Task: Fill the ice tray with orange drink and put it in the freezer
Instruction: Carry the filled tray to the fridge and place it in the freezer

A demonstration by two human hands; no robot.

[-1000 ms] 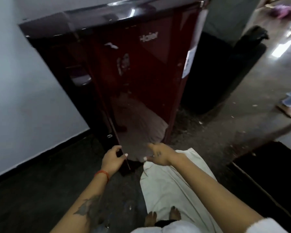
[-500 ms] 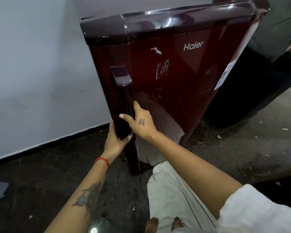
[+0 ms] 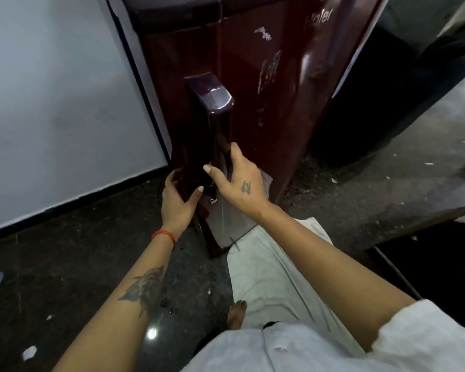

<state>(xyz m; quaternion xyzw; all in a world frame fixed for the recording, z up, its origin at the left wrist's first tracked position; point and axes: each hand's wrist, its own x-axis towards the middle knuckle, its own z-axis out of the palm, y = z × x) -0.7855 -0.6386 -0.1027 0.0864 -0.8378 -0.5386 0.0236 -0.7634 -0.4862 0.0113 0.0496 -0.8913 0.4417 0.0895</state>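
Observation:
A maroon Haier fridge (image 3: 293, 103) stands against the wall with its door closed. Its tall dark door handle (image 3: 212, 116) runs down the door's left side. My left hand (image 3: 176, 200) grips the lower part of the handle from the left, fingers behind it and thumb on the front. My right hand (image 3: 239, 183) holds the same part from the right, its fingers hooked over the handle's right edge and its thumb across the front. No ice tray or orange drink is in view.
A white wall (image 3: 65, 116) with a dark skirting is on the left. A black bin (image 3: 387, 108) stands right of the fridge. The dark floor (image 3: 65, 277) has scattered scraps on it. A small lock (image 3: 213, 201) sits below the handle. My bare foot (image 3: 236, 314) is close to the fridge.
Both hands rose from the door's lower edge to the handle and now hold it. The view has come closer to the fridge.

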